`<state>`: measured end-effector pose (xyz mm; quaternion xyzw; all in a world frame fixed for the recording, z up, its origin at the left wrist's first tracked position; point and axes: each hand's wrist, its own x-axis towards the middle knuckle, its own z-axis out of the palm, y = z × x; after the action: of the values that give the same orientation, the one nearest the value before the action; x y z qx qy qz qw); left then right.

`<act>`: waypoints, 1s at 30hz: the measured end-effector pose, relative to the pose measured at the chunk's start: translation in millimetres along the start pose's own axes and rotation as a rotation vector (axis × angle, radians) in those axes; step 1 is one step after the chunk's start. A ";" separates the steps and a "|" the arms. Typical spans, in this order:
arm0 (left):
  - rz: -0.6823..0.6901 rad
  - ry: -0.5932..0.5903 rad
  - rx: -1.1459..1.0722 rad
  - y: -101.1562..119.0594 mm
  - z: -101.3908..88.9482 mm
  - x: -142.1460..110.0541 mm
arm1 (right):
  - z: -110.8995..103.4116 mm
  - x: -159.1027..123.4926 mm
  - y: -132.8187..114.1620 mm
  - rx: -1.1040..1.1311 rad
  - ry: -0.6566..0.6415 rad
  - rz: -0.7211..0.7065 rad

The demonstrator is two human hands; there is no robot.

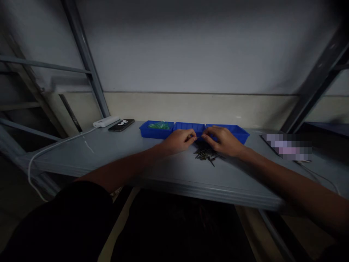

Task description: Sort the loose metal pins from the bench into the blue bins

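Note:
My left hand (180, 141) and my right hand (223, 141) face each other above the shelf, fingertips pinched and a small gap apart. Between them runs a thin pin-like piece (199, 137), held at both ends; its exact kind is too small to tell. Just below lies a loose pile of small, thin metal parts (205, 154), some dark and some brassy, partly shaded by my right hand. Behind my hands stand blue plastic bins in a row: the left bin (152, 133) has green clear-looking plastic inside, while the middle bin (188, 126) and right bin (240, 133) are partly covered by my hands.
On the grey metal shelf (152, 171), a phone (121, 125) with white earbuds on it and a white power bank (106, 121) with a cable lie at the left. A blurred-out device (289, 147) with a cable lies at the right. Metal uprights flank the shelf.

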<state>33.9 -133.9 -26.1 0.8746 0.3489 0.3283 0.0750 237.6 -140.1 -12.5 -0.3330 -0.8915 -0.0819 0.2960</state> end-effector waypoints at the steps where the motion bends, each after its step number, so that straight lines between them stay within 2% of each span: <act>1: 0.000 0.004 0.002 -0.2 0.1 0.1 | 0.0 0.1 0.2 -0.007 0.000 0.002; 16: -0.003 0.049 0.014 -0.5 0.0 1.1 | -0.7 -1.9 -1.4 0.056 0.014 0.015; 30: 0.004 0.064 0.017 -1.8 1.1 0.9 | 0.2 0.2 -0.3 -0.009 0.011 0.021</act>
<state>34.0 -131.9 -27.1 0.8649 0.3521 0.3535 0.0555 237.3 -140.1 -12.5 -0.3433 -0.8859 -0.0845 0.3004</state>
